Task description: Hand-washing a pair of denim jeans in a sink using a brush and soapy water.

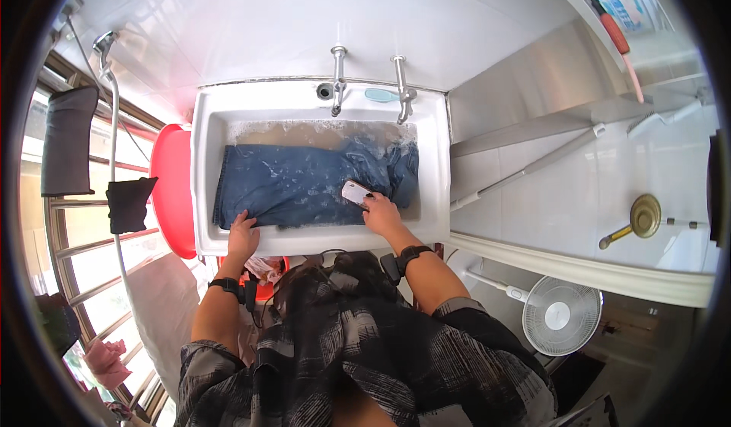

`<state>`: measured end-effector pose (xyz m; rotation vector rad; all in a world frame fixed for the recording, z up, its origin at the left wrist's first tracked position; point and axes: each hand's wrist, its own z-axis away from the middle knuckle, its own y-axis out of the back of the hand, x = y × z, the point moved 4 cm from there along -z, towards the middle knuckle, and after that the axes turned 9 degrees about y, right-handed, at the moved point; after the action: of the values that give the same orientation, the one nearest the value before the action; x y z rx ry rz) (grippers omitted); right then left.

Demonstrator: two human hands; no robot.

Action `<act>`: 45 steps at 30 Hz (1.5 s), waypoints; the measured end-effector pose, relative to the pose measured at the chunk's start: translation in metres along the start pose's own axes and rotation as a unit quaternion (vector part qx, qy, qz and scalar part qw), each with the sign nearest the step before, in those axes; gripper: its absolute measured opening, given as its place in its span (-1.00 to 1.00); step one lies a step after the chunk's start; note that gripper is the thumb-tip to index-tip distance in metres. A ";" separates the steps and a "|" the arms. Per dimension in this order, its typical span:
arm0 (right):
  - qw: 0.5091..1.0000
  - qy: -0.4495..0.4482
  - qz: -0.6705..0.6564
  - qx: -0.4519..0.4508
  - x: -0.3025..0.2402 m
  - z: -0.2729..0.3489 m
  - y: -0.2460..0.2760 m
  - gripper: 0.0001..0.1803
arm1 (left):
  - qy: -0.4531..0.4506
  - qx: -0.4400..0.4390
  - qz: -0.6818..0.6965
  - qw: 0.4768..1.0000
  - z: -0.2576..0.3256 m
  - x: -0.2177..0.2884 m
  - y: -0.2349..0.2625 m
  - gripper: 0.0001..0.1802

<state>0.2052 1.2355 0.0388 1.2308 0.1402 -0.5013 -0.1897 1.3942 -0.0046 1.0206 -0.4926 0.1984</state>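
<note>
Blue denim trousers lie wet and spread out in a white sink, with foam on the cloth and murky, sudsy water behind them. My right hand is closed around a white-backed scrub brush that rests on the right part of the denim. Its bristles are hidden beneath it. At the near left edge of the trousers, my left hand lies on the fabric with its fingers apart. The right end of the denim is bunched up.
Two metal taps rise at the sink's back, beside a pale blue soap dish. A red basin leans at the sink's left. To the right are a grey pole, a brass-coloured ladle and a white fan.
</note>
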 end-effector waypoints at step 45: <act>0.997 -0.055 -0.059 0.014 0.122 0.111 -0.018 -0.58 | -0.035 -0.148 0.041 0.987 0.074 0.228 -0.073 -0.64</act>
<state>0.2872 1.0926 0.0159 1.2233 0.1135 -0.6733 0.0149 1.2782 0.0805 0.7189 -0.6088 0.1570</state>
